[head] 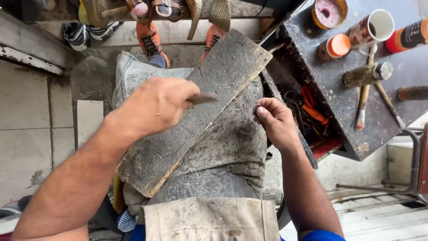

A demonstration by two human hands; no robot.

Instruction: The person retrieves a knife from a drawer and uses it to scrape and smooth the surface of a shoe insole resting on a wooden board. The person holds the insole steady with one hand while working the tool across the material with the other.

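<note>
Board (196,111), scarred and grey, lies slantwise across the seated person's lap. Left hand (154,105) is closed around a small blade (203,98) whose tip rests on the board. Right hand (276,121), just beside the board's edge, pinches its fingertips together; what they hold cannot be made out. Hammer (366,75) and glue pots (335,46) sit on the bench (356,129) at right.

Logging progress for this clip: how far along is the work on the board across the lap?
Done: the worn board rests across the apron-covered lap, already heavily scored. In hand: the left hand holds a blade-like tool over the board; the right hand pinches something too small to identify. Left: the hammer and glue tubes on the bench lie untouched.
</note>
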